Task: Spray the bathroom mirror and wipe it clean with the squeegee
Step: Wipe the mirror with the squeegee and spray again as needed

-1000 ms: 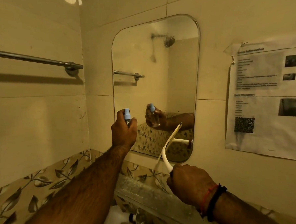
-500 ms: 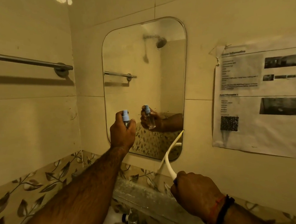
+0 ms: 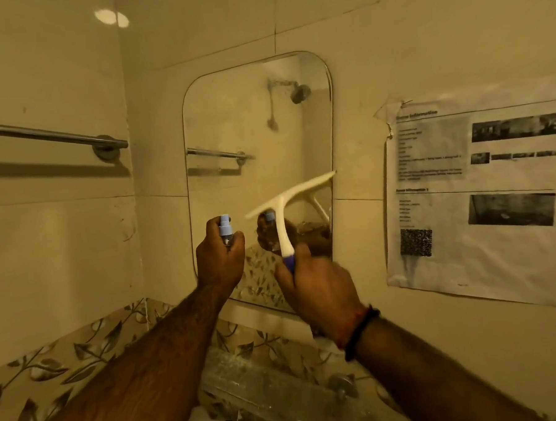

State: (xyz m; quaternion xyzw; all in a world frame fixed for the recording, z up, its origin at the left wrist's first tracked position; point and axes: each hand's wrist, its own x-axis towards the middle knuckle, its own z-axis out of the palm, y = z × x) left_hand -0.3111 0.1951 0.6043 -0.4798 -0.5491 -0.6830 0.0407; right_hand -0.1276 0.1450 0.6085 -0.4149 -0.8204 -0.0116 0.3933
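Note:
A tall rounded mirror (image 3: 253,131) hangs on the tiled wall ahead. My left hand (image 3: 219,257) grips a small spray bottle (image 3: 225,227) with a blue cap, held upright just left of the mirror's lower edge. My right hand (image 3: 319,288) grips the blue-ended handle of a white squeegee (image 3: 289,200). Its blade slants up to the right across the lower half of the mirror, its right tip at the mirror's right edge. Whether the blade touches the glass I cannot tell. The mirror reflects both hands, a shower head and a towel bar.
A chrome towel bar (image 3: 50,135) runs along the left wall. A printed paper notice (image 3: 476,200) is taped to the wall right of the mirror. Below the mirror sit a glass shelf (image 3: 273,400) and a leaf-patterned tile border (image 3: 68,356).
My right hand has lifted the squeegee from below the mirror up in front of its lower half, blade now slanting up to the right. The left hand and bottle stayed put.

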